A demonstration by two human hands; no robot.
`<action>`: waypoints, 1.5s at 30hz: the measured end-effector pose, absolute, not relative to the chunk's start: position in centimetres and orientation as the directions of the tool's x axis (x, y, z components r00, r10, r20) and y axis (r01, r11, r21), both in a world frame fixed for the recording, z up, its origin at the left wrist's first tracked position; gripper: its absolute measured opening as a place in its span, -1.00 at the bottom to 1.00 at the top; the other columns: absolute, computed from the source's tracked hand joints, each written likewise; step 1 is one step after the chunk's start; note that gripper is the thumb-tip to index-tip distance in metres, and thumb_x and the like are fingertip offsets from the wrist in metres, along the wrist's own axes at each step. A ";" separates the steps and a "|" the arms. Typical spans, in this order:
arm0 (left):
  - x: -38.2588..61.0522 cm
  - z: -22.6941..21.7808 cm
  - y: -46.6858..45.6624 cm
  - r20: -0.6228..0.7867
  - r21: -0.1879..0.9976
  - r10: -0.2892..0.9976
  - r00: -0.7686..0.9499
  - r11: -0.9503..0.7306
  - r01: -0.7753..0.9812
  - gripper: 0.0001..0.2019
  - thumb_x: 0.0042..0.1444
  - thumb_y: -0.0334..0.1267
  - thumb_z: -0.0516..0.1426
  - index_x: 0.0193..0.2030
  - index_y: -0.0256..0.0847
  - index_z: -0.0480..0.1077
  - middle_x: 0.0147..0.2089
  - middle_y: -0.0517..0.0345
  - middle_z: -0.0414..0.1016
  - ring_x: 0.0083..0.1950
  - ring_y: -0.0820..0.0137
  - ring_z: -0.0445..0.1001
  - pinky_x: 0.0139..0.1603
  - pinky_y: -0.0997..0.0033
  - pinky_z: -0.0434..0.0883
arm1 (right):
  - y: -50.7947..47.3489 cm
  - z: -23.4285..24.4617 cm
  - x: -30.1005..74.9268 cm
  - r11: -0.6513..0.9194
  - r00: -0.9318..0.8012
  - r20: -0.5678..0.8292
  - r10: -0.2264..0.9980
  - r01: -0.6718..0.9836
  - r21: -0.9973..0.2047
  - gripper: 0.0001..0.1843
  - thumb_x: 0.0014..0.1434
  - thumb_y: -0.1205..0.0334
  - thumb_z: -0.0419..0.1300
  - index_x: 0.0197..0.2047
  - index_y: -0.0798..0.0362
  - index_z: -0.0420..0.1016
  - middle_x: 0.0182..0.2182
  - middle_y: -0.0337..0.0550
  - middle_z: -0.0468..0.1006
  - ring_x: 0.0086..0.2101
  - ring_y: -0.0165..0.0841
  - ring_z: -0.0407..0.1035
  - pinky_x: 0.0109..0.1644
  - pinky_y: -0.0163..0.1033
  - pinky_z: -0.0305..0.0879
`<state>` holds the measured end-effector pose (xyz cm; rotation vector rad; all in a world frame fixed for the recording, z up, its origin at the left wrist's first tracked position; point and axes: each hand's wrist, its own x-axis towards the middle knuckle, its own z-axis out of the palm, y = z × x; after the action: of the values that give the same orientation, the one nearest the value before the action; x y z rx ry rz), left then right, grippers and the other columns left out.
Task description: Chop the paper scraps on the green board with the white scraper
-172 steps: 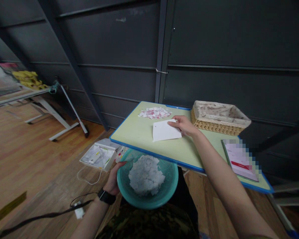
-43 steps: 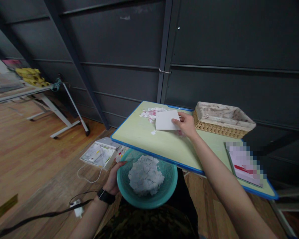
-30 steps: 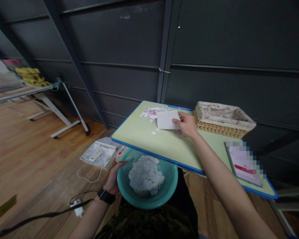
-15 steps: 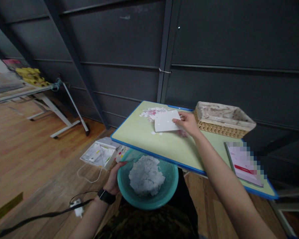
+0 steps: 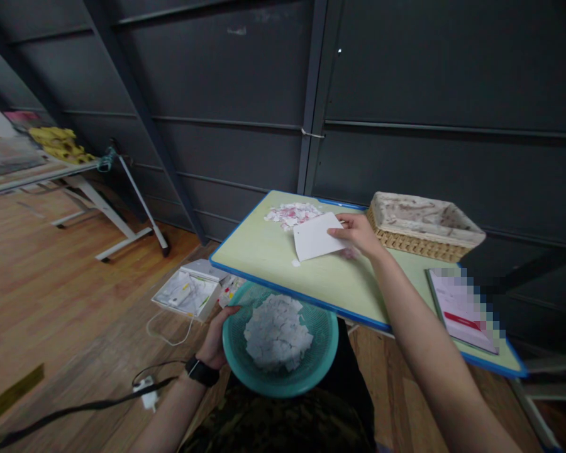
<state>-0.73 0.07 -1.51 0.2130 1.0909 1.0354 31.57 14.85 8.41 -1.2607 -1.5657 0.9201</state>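
Observation:
My right hand (image 5: 357,232) pinches a white card (image 5: 317,236) and holds it edge-down on the light green table (image 5: 273,258), just in front of a pile of pink and white paper scraps (image 5: 291,214). One loose scrap (image 5: 295,262) lies near the card's lower corner. My left hand (image 5: 214,343), a black watch on its wrist, grips the rim of a teal bowl (image 5: 321,365) held below the table's blue front edge. The bowl holds a heap of white paper scraps (image 5: 277,331).
A wicker basket (image 5: 419,225) stands at the table's back right, and a booklet (image 5: 460,308) lies on the right side. On the wooden floor lie an open white box (image 5: 188,294) and a black cable (image 5: 75,412). Another table (image 5: 33,170) stands far left.
My right hand drew the card a little back from the scrap pile toward me over the last second. The bowl and my left hand have stayed put.

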 end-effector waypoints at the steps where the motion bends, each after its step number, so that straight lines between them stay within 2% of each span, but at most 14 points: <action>1: -0.8 -1.6 0.1 -0.623 0.606 0.779 0.073 0.540 -0.585 -0.76 0.10 -0.34 0.18 -0.09 -0.36 0.53 -0.37 -0.03 0.70 -0.24 0.11 0.68 -0.24 0.28 0.57 | 15.0 8.4 31.7 0.209 -0.064 0.199 0.978 0.288 -0.935 -0.57 -0.27 0.12 0.35 -0.30 0.19 0.56 -0.54 -0.21 0.48 -0.56 -0.41 0.27 -0.50 -0.31 0.10; 5: -0.8 -1.6 0.0 -0.618 0.634 0.785 0.042 0.529 -0.565 -0.77 0.11 -0.35 0.16 -0.09 -0.33 0.52 -0.39 0.00 0.70 -0.26 0.10 0.68 -0.23 0.21 0.58 | 15.0 8.3 31.6 0.176 -0.057 0.168 0.984 0.230 -0.957 -0.58 -0.29 0.14 0.35 -0.30 0.17 0.56 -0.53 -0.20 0.49 -0.54 -0.39 0.29 -0.48 -0.31 0.13; 9: -0.6 -1.4 0.0 -0.614 0.653 0.789 0.014 0.517 -0.554 -0.82 0.13 -0.36 0.15 -0.15 -0.31 0.51 -0.39 0.01 0.70 -0.30 0.15 0.68 -0.23 0.24 0.58 | 14.9 8.1 31.3 0.103 -0.135 0.067 0.989 0.282 -0.954 -0.59 -0.26 0.12 0.34 -0.30 0.15 0.57 -0.63 -0.26 0.43 -0.62 -0.41 0.22 -0.56 -0.32 0.04; 12: -0.6 -1.3 0.1 -0.614 0.641 0.788 0.043 0.530 -0.555 -0.83 0.15 -0.35 0.13 -0.18 -0.31 0.53 -0.40 0.00 0.70 -0.31 0.16 0.67 -0.25 0.26 0.58 | 15.4 8.0 32.3 0.171 -0.057 0.162 0.985 0.265 -0.949 -0.58 -0.27 0.11 0.35 -0.29 0.15 0.57 -0.54 -0.21 0.50 -0.55 -0.38 0.29 -0.49 -0.29 0.14; 15: -0.6 -1.2 0.0 -0.619 0.643 0.785 0.031 0.529 -0.554 -0.84 0.14 -0.35 0.13 -0.24 -0.32 0.54 -0.40 -0.02 0.69 -0.34 0.15 0.67 -0.26 0.26 0.58 | 16.2 7.7 33.5 0.245 0.034 0.269 0.962 0.318 -0.916 -0.60 -0.27 0.11 0.35 -0.32 0.15 0.58 -0.45 -0.16 0.55 -0.46 -0.34 0.35 -0.40 -0.26 0.20; 18: -0.7 -1.2 0.0 -0.615 0.642 0.788 0.035 0.526 -0.558 -0.84 0.12 -0.35 0.15 -0.25 -0.36 0.54 -0.40 -0.05 0.69 -0.33 0.13 0.67 -0.24 0.25 0.58 | 16.6 7.5 33.9 0.241 0.062 0.286 0.956 0.388 -0.890 -0.61 -0.26 0.08 0.32 -0.34 0.15 0.58 -0.45 -0.16 0.55 -0.46 -0.33 0.34 -0.39 -0.26 0.19; 27: -1.0 -1.6 0.0 -0.610 0.603 0.788 0.087 0.532 -0.595 -0.72 0.08 -0.36 0.18 -0.06 -0.38 0.55 -0.36 -0.05 0.71 -0.22 0.05 0.68 -0.18 0.20 0.58 | 15.1 8.2 32.2 0.190 -0.067 0.178 0.982 0.386 -0.903 -0.58 -0.20 0.09 0.33 -0.26 0.16 0.55 -0.57 -0.20 0.48 -0.58 -0.39 0.25 -0.54 -0.30 0.09; 34: -0.7 -1.2 -0.1 -0.615 0.627 0.786 0.064 0.537 -0.565 -0.71 0.11 -0.34 0.15 -0.05 -0.40 0.54 -0.39 -0.05 0.70 -0.22 0.06 0.67 -0.17 0.18 0.57 | 14.2 8.4 31.1 0.084 -0.178 0.030 0.984 0.302 -0.950 -0.58 -0.19 0.09 0.35 -0.25 0.13 0.51 -0.66 -0.27 0.44 -0.72 -0.43 0.19 -0.68 -0.34 -0.03; 40: -0.7 -0.9 -0.1 -0.632 0.599 0.772 0.069 0.544 -0.587 -0.73 0.12 -0.35 0.14 -0.07 -0.40 0.54 -0.36 -0.07 0.71 -0.21 0.05 0.67 -0.13 0.17 0.56 | 14.0 8.8 31.0 0.052 -0.153 0.027 0.988 0.166 -0.985 -0.55 -0.27 0.12 0.40 -0.26 0.14 0.51 -0.65 -0.25 0.46 -0.69 -0.43 0.22 -0.66 -0.34 0.03; 45: -0.7 -1.1 -0.1 -0.629 0.595 0.774 0.069 0.538 -0.597 -0.69 0.07 -0.36 0.18 -0.03 -0.35 0.54 -0.35 -0.04 0.71 -0.18 0.02 0.67 -0.12 0.16 0.55 | 14.2 8.1 30.6 0.025 -0.214 -0.024 0.977 0.224 -0.974 -0.60 -0.25 0.12 0.41 -0.32 0.14 0.53 -0.67 -0.28 0.43 -0.70 -0.46 0.20 -0.67 -0.37 -0.06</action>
<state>-0.73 -0.11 -1.14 0.1980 1.0855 1.0418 30.60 14.23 8.06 -1.2653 -1.5420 1.2517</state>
